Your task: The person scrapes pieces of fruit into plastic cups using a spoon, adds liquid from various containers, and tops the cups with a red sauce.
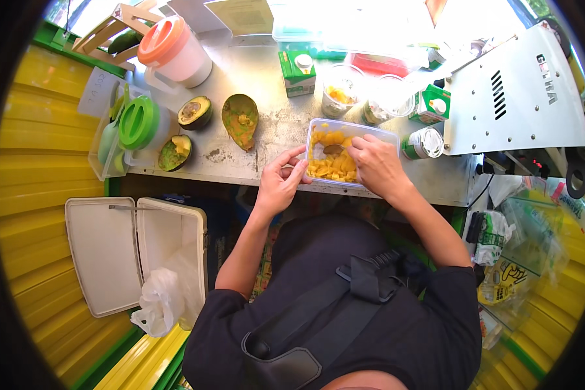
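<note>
- Clear plastic tub (318, 130) of yellow fruit chunks, long axis running away from the person; left hand (281, 182) grips its near-left rim; right hand (377, 162) pinches a spoon (333, 149) inside
- Avocado halves (195, 112) lie left (well apart); green cartons (297, 73) behind

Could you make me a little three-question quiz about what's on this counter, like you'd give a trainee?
1. True or false: the right hand reaches into the clear tub of yellow fruit chunks.
2. What does the left hand touch? A) the pink jug with the orange lid B) the tub's near-left edge C) the white cooler box
3. How many cut avocado pieces lie left of the tub?

Key: 1 true. 2 B. 3 three: two halves with flesh and one scooped skin.
</note>
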{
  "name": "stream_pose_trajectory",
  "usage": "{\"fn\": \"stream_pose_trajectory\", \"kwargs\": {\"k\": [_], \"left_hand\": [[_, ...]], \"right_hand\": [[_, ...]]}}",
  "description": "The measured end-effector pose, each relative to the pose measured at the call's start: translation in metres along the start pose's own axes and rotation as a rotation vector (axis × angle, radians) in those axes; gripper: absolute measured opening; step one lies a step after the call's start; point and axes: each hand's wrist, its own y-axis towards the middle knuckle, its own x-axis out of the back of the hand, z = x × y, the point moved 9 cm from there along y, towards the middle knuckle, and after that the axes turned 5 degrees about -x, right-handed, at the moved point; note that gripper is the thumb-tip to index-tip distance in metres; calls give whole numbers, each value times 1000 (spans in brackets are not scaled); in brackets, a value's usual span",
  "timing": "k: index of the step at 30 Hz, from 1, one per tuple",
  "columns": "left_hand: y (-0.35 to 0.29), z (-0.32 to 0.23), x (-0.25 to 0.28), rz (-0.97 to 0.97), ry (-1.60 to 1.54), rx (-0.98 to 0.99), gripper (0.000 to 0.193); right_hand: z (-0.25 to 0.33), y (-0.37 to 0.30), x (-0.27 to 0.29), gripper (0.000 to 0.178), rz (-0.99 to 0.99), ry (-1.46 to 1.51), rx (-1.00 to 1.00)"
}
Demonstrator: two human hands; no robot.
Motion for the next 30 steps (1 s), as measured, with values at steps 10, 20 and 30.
{"fn": "stream_pose_trajectory", "kwargs": {"k": [10, 20, 30], "left_hand": [[1, 2, -3, 2, -22, -9, 37], [0, -3, -3, 12, -19, -11, 37], [1, -5, -4, 21, 1, -5, 38]], "right_hand": [[-9, 1, -34, 18, 139, 381, -125], [-48, -19, 4, 14, -1, 687, -353], [-61, -30, 21, 14, -18, 523, -453]]}}
